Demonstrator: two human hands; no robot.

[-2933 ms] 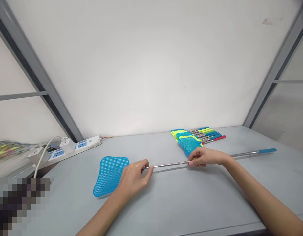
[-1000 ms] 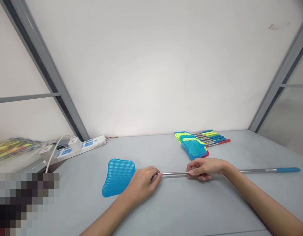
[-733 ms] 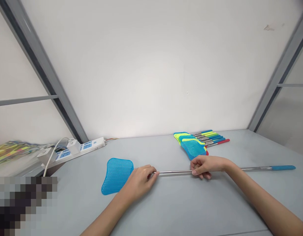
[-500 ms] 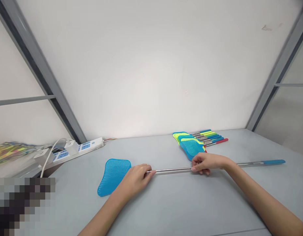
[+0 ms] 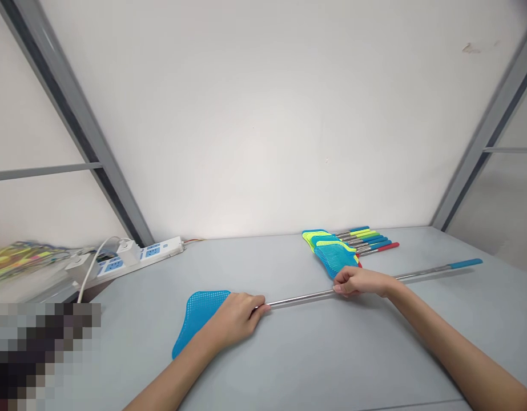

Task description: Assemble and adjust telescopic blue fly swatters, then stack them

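Note:
A blue fly swatter (image 5: 203, 311) with a long extended metal rod stretches across in front of me, its perforated head at the left and its blue grip at the far right. My left hand (image 5: 240, 314) is closed around the rod just beside the head, covering part of it. Farther along, my right hand (image 5: 359, 282) pinches the rod near its middle. The grip end sits slightly higher than the head end. Behind my right hand lies a fanned stack of blue, yellow-green and red fly swatters (image 5: 334, 260) with short handles.
A white power strip (image 5: 163, 251) with plugs and a white cable lies at the left back. Blurred colourful items (image 5: 23, 260) are at the far left. The grey table (image 5: 297, 354) meets a white wall (image 5: 254, 142) at the back, with grey metal posts on both sides.
The swatter has tilted: its grip end has risen and come left, while its head has moved down a little. Both hands keep their hold on the rod.

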